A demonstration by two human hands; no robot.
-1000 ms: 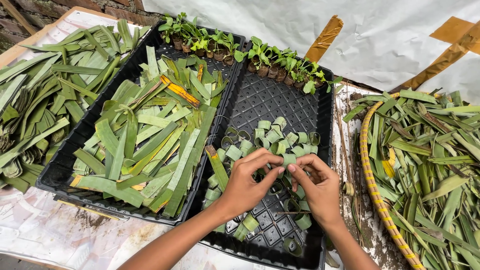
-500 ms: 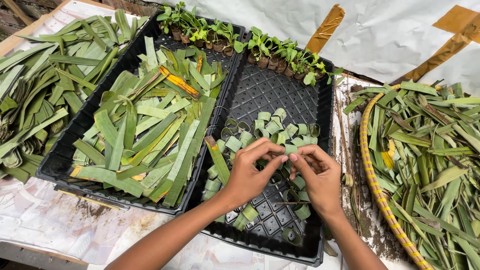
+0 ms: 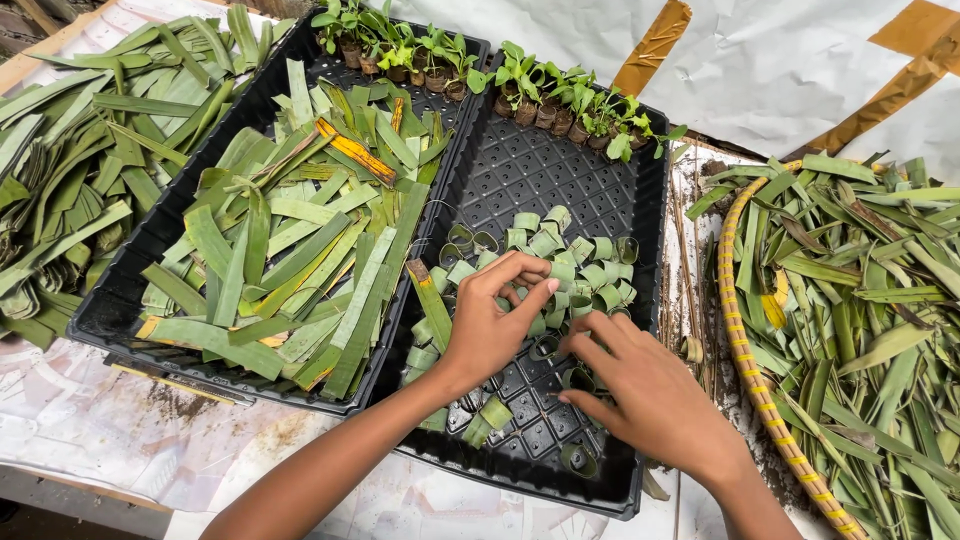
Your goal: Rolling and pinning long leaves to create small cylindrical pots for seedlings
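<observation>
My left hand (image 3: 490, 325) hovers over the right black cell tray (image 3: 545, 165), its fingers curled and pinched on a small rolled green leaf ring. A long leaf strip with a brown tip (image 3: 428, 295) lies just left of that hand. My right hand (image 3: 640, 395) rests low over the tray with its fingers spread, the fingertips touching rolled leaf rings near the tray's middle. A cluster of several green leaf rings (image 3: 575, 262) fills cells just beyond both hands. More rings (image 3: 488, 418) lie below my left wrist.
A second black tray (image 3: 105, 315) on the left holds cut green leaf strips (image 3: 270, 250). Small seedlings in pots (image 3: 560, 95) line the far edges of both trays. Loose leaves (image 3: 60, 170) lie at the far left. A yellow-rimmed basket (image 3: 748, 340) of leaves stands on the right.
My hands, which were joined together working a leaf strip, have come apart. The right hand has dropped toward the tray cells with its fingers spread; the left stays pinched.
</observation>
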